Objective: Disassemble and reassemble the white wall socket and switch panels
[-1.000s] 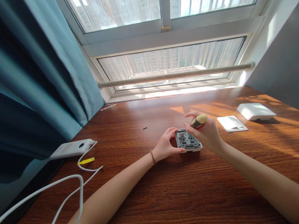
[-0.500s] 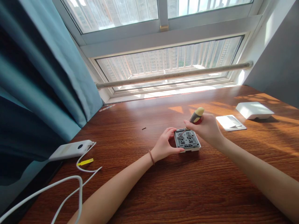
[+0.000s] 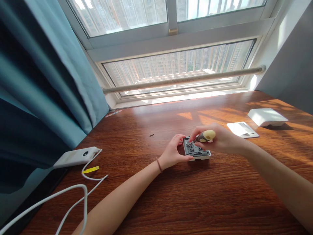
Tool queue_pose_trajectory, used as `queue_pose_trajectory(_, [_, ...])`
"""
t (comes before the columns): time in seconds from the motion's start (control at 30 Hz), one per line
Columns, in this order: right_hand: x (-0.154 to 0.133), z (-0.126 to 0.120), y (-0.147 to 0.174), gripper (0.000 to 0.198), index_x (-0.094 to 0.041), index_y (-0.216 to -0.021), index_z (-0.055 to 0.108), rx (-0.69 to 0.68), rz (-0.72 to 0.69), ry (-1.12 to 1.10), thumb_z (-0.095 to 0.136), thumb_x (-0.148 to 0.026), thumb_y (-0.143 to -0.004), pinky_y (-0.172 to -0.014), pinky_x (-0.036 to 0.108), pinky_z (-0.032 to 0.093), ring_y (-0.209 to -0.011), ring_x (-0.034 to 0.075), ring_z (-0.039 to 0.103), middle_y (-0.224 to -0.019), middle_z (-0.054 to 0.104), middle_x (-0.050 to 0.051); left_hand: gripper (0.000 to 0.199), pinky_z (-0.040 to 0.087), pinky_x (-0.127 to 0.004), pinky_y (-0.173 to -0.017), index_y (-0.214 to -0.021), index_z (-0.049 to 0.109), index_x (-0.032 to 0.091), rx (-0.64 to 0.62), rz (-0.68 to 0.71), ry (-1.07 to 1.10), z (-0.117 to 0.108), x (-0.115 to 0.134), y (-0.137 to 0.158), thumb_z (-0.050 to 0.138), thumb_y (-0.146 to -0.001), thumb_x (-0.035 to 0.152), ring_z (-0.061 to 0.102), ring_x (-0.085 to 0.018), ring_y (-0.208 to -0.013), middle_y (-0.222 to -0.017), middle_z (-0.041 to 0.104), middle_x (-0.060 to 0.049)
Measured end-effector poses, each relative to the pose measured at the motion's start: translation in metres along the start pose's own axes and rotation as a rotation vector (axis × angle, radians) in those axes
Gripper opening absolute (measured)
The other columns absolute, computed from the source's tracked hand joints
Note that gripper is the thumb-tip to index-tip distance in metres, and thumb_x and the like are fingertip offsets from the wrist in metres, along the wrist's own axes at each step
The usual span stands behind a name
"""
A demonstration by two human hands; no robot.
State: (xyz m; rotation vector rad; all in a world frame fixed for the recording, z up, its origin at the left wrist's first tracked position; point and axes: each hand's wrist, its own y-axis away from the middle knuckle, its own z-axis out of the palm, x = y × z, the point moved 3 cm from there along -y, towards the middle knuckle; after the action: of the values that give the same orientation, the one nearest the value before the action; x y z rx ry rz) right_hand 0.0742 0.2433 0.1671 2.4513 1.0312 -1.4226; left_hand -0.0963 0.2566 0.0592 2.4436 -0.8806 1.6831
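Screwdriver handle (image 3: 209, 134): pale yellow and dark grey
Square device (image 3: 196, 152): grey top, white sides
Tabletop (image 3: 171, 199): reddish brown, dark wood grain
Curtain (image 3: 70, 71), upper left: light blue, darker blue folds
Wristband (image 3: 158, 165): brown
Tab (image 3: 91, 169): yellow
Cable (image 3: 85, 209), lower left: white

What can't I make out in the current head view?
All in the head view:
- Screwdriver tip: too small to tell what it touches.
- Switch module, far right part: hidden by the right hand.
- Dark piece on the tabletop: too small to identify.
- White cable: cut off by the left and bottom edges.
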Motion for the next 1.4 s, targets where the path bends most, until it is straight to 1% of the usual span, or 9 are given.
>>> queue_pose_trajectory(0.1, [0.001, -0.006, 0.0, 0.007, -0.017, -0.074, 0.063, 0.108, 0.062, 0.017, 0.062, -0.024, -0.071, -0.045, 0.02, 0.044, -0.05, 0.01, 0.056, -0.061, 0.063, -0.001, 0.072, 0.043, -0.042, -0.094, -0.117, 0.046, 0.022, -0.007, 0.001, 0.0, 0.0, 0.002, 0.0, 0.079, -0.054, 0.033, 0.05, -0.024, -0.107, -0.117, 0.047, -0.009])
queue_pose_trajectory(0.2, [0.005, -0.008, -0.002, 0.009, -0.017, -0.07, 0.062, 0.193, 0.124, 0.006, 0.063, -0.026, -0.071, -0.038, 0.019, 0.042, -0.042, 0.01, 0.055, -0.051, 0.059, -0.002, 0.072, 0.042, -0.042, -0.094, -0.117, 0.046, 0.021, -0.013, 0.0, -0.009, -0.001, 0.003, 0.0, 0.079, -0.054, 0.034, 0.049, -0.024, -0.108, -0.117, 0.046, -0.009])
queue_pose_trajectory(0.47, [0.011, -0.002, -0.004, 0.009, -0.018, -0.069, 0.063, 0.19, 0.129, -0.004, 0.063, -0.027, -0.07, -0.037, 0.019, 0.043, -0.042, 0.01, 0.057, -0.052, 0.06, -0.003, 0.071, 0.042, -0.042, -0.094, -0.116, 0.046, 0.021, -0.014, -0.001, -0.002, -0.001, 0.003, 0.0, 0.079, -0.054, 0.034, 0.049, -0.025, -0.109, -0.118, 0.046, -0.009])
queue_pose_trajectory(0.73, [0.013, -0.002, -0.005, 0.005, -0.017, -0.068, 0.062, 0.194, 0.153, -0.018, 0.061, -0.022, -0.07, -0.036, 0.019, 0.042, -0.042, 0.009, 0.056, -0.053, 0.061, -0.002, 0.071, 0.043, -0.042, -0.094, -0.117, 0.045, 0.021, -0.018, -0.001, -0.014, -0.001, 0.003, 0.001, 0.078, -0.055, 0.035, 0.049, -0.025, -0.109, -0.119, 0.046, -0.009])
queue_pose_trajectory(0.9, [0.013, 0.0, -0.006, 0.003, -0.018, -0.069, 0.061, 0.2, 0.166, -0.026, 0.06, -0.021, -0.069, -0.036, 0.018, 0.043, -0.041, 0.009, 0.056, -0.05, 0.059, -0.003, 0.073, 0.043, -0.041, -0.095, -0.118, 0.044, 0.021, -0.023, 0.001, -0.017, -0.001, 0.002, 0.001, 0.078, -0.055, 0.036, 0.048, -0.025, -0.11, -0.12, 0.044, -0.009])
queue_pose_trajectory(1.07, [0.011, 0.001, -0.007, 0.003, -0.018, -0.064, 0.06, 0.275, 0.212, -0.005, 0.059, -0.017, -0.067, -0.035, 0.02, 0.042, -0.038, 0.01, 0.055, -0.044, 0.056, -0.004, 0.073, 0.043, -0.04, -0.094, -0.118, 0.045, 0.021, -0.023, 0.006, -0.01, -0.001, 0.002, 0.0, 0.078, -0.055, 0.035, 0.048, -0.024, -0.11, -0.12, 0.044, -0.009])
queue_pose_trajectory(1.17, [0.013, 0.003, -0.007, 0.006, -0.017, -0.062, 0.058, 0.322, 0.206, -0.006, 0.058, -0.018, -0.069, -0.036, 0.022, 0.042, -0.037, 0.01, 0.054, -0.042, 0.056, -0.003, 0.072, 0.044, -0.039, -0.094, -0.118, 0.045, 0.022, -0.03, 0.013, 0.0, 0.0, 0.002, 0.0, 0.078, -0.055, 0.034, 0.048, -0.024, -0.109, -0.119, 0.044, -0.009])
queue_pose_trajectory(1.3, [0.017, 0.005, -0.004, 0.01, -0.017, -0.063, 0.058, 0.418, 0.18, -0.023, 0.056, -0.02, -0.072, -0.038, 0.023, 0.042, -0.037, 0.011, 0.054, -0.04, 0.055, -0.003, 0.072, 0.043, -0.04, -0.094, -0.118, 0.044, 0.023, -0.024, 0.011, -0.003, 0.0, 0.002, 0.0, 0.079, -0.055, 0.034, 0.048, -0.024, -0.109, -0.119, 0.044, -0.008])
queue_pose_trajectory(1.4, [0.015, 0.004, -0.003, 0.013, -0.016, -0.061, 0.057, 0.442, 0.204, -0.03, 0.057, -0.022, -0.072, -0.037, 0.023, 0.042, -0.035, 0.011, 0.053, -0.039, 0.054, -0.003, 0.072, 0.043, -0.039, -0.095, -0.118, 0.044, 0.023, -0.024, 0.009, 0.0, 0.0, 0.002, 0.0, 0.079, -0.055, 0.034, 0.048, -0.023, -0.109, -0.119, 0.044, -0.008])
